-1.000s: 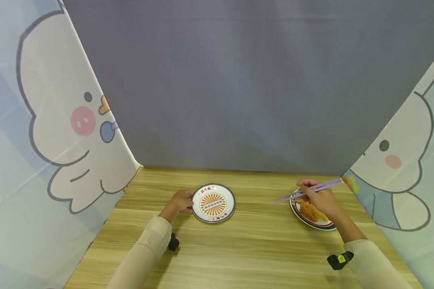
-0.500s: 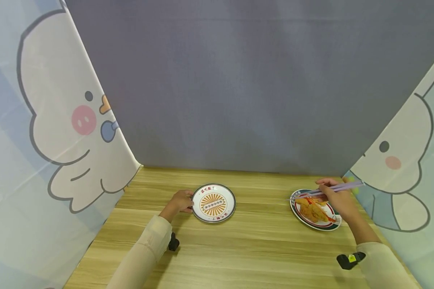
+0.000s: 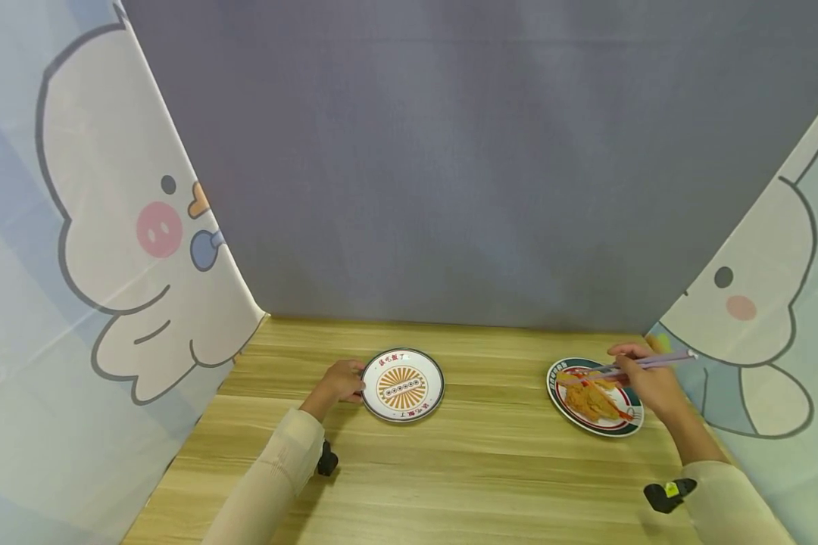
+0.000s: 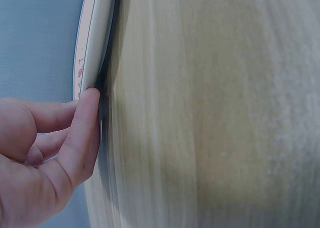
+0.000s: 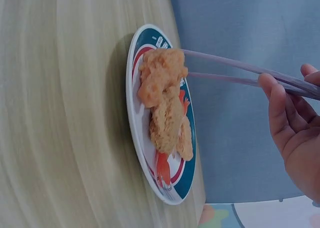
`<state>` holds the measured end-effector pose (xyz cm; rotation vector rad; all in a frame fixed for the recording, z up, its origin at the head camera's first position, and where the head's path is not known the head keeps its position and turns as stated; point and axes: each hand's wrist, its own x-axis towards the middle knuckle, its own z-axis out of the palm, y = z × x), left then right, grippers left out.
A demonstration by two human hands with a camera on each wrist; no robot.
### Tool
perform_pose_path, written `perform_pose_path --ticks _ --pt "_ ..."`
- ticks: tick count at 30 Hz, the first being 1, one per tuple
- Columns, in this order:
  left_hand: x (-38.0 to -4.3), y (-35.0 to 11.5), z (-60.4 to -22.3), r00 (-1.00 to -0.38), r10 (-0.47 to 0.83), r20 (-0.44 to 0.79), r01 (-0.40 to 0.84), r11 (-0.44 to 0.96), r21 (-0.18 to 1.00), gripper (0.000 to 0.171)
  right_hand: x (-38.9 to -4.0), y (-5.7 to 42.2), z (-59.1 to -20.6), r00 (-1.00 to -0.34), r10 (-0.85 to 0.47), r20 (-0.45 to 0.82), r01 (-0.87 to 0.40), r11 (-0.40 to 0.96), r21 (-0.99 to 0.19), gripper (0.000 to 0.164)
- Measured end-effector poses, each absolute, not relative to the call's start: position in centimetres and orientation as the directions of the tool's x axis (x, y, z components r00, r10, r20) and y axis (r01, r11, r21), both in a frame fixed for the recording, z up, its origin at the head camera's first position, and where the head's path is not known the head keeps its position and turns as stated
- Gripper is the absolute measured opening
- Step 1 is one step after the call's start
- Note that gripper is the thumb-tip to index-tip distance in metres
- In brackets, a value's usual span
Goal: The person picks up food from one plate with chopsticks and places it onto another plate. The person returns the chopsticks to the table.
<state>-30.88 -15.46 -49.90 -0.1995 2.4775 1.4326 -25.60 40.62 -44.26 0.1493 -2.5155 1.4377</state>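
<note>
My left hand [image 3: 341,381] pinches the left rim of a white plate [image 3: 404,386] with an orange sunburst and red characters. In the left wrist view, thumb and fingers [image 4: 89,106] meet at that plate's edge. My right hand [image 3: 653,384] holds a pair of lilac chopsticks [image 5: 225,62]. They slant left over a green-rimmed plate [image 5: 186,178] bearing several pieces of battered fried shrimp [image 5: 167,120] with red tails. The chopstick tips reach the lumpy fried piece [image 5: 161,71] at the plate's far left; it hides them in the right wrist view, so their grip on it cannot be told.
Both plates stand on a wood-grain table [image 3: 477,469], with bare wood between them. A grey curtain [image 3: 436,166] closes off the back. Cartoon-printed cloths hang at the left [image 3: 109,227] and right [image 3: 757,318]. Each wrist wears a black camera [image 3: 668,496].
My right hand has moved right and slightly toward me, drawing the chopstick tips from left of the green-rimmed plate onto its fried food. The left hand and its plate stay put.
</note>
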Motion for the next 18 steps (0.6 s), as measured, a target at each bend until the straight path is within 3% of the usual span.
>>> perform_pose_path --ticks 11,18 --pt "-30.8 -15.3 -50.0 -0.954 0.019 -0.300 -0.253 0.489 0.835 0.055 -25.7 41.3 -45.3 -0.972 0.017 0.235 -0.180 0.588 -0.789 0.024" --pt "-30.9 -15.3 -49.9 -0.953 0.015 -0.303 -0.257 0.490 0.833 0.055 -25.8 41.5 -45.5 -0.969 0.061 0.240 -0.168 0.549 -0.819 0.018"
